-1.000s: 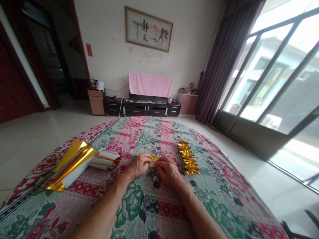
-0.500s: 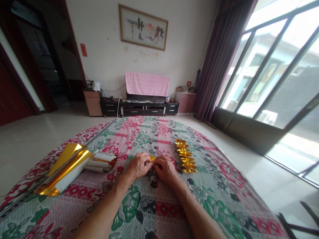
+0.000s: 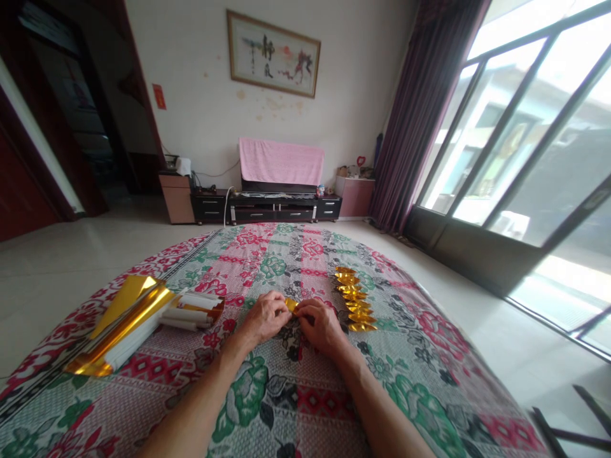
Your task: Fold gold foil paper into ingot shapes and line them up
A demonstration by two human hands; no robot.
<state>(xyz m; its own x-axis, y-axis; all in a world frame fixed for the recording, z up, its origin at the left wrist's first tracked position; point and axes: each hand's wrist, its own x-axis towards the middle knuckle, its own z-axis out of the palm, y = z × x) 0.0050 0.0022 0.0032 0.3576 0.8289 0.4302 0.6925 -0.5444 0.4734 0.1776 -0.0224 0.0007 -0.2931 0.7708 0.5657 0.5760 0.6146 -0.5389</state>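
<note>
Centre frame: left hand (image 3: 267, 314) and right hand (image 3: 321, 324) pinching gold foil piece (image 3: 290, 304), narrow grip. Probably light, slick, creases easily; best held by edges.

the small gold piece (image 3: 291, 305) and the row of pointed gold shapes (image 3: 360, 306) look like glossy foil paper. the stack of long gold-and-white sheets (image 3: 136, 321) pairs mirror-shiny metallic faces with matt paper. the flowered red-and-green cover (image 3: 272, 264) is matt, rough-looking cloth.
</note>
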